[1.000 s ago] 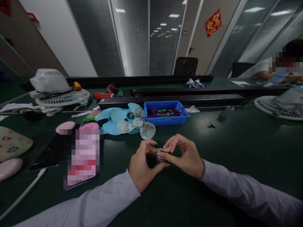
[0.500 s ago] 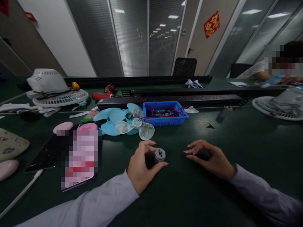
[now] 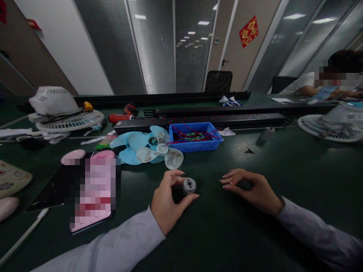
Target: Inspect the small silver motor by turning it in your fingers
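A small metal cylinder that looks like a motor [image 3: 189, 185] stands upright on the dark green table, its round end with small holes facing up. My left hand [image 3: 168, 202] curves around it from the left, thumb in front and fingers behind, closed loosely on its sides. To the right, my right hand [image 3: 252, 189] hovers just over the table or rests on it; I cannot tell which. Its fingers are bent, with thumb and index tips close but slightly apart and nothing visible between them. A gap of bare table separates this hand from the cylinder.
Fan blades [image 3: 144, 145] lie beside a blue bin [image 3: 195, 145] of wires and circuit boards. A phone [image 3: 96, 192] is at left. Another metal cylinder [image 3: 268, 133] stands at right. Fan heads [image 3: 55, 104] flank long black bars [image 3: 204, 122]. A co-worker [image 3: 309, 85] sits far right.
The whole view has shifted slightly left and down with the camera. My left hand stays around the cylinder. My right hand keeps almost the same pose.
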Demonstrator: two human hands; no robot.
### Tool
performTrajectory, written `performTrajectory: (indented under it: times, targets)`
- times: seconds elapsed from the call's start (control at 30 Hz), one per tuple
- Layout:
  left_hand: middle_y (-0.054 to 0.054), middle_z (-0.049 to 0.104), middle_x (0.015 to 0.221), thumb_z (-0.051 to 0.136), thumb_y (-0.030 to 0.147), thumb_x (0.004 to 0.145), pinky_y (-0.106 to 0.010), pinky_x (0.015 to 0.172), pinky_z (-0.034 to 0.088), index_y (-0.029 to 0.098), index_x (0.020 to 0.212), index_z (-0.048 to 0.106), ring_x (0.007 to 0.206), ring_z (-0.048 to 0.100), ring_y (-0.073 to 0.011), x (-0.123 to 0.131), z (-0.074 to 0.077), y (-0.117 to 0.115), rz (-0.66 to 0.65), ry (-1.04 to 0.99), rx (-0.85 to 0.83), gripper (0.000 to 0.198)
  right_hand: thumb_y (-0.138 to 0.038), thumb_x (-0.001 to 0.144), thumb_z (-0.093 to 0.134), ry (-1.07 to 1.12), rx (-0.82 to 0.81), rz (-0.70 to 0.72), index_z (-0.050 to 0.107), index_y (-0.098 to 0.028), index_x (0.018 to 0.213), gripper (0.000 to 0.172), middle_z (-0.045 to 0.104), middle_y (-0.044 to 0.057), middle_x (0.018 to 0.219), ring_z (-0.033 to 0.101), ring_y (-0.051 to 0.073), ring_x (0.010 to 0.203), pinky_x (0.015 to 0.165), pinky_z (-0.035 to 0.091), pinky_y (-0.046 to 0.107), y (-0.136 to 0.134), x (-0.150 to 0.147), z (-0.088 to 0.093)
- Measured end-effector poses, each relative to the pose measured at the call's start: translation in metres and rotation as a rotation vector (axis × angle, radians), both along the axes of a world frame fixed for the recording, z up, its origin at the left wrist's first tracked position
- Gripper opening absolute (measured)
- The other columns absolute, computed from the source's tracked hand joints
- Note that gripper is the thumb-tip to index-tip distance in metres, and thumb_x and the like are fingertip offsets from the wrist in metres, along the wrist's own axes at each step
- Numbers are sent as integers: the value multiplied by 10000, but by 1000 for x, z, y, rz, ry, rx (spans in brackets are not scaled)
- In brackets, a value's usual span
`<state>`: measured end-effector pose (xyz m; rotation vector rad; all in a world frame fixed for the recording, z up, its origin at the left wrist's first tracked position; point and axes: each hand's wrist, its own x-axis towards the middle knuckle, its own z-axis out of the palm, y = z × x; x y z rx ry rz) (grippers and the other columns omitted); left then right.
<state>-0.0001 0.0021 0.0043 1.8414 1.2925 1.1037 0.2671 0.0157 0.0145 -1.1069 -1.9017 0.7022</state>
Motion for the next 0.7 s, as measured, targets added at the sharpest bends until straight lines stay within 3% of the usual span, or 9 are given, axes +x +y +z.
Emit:
performTrajectory:
  times: [0.13, 0.27, 0.4, 0.7]
  targets:
    - [9, 717, 935, 801, 248, 695, -370, 837, 513, 249, 1102, 384, 876, 696, -194, 0, 0, 0, -2, -21, -12, 583, -235, 756, 771, 187, 29, 67, 641, -203, 785, 137, 772, 57, 850, 741, 226, 836, 805, 600, 393, 2, -37, 22]
    - [7, 722, 924, 806, 228, 682, -362, 820, 522, 247, 1097, 379, 875, 700, -196, 0, 0, 0, -9, -60, -34, 596, -177, 774, 748, 177, 45, 180, 661, -204, 833, 108, 765, 45, 853, 735, 203, 855, 782, 599, 343, 6, -73, 35]
    - [8, 713, 904, 814, 229, 665, -351, 791, 527, 242, 1092, 393, 853, 699, -195, 1, 1, 1, -5, -59, -32, 600, -168, 785, 731, 145, 64, 212, 672, -207, 817, 77, 758, 32, 846, 729, 189, 850, 783, 589, 335, 11, -88, 31]
    - [7, 702, 922, 810, 242, 671, -352, 799, 519, 247, 1099, 402, 867, 692, -194, 0, -2, 1, 0, -57, -17, 591, -163, 790, 717, 135, 76, 205, 670, -194, 777, 58, 748, 38, 821, 725, 184, 823, 758, 571, 319, 13, -92, 21]
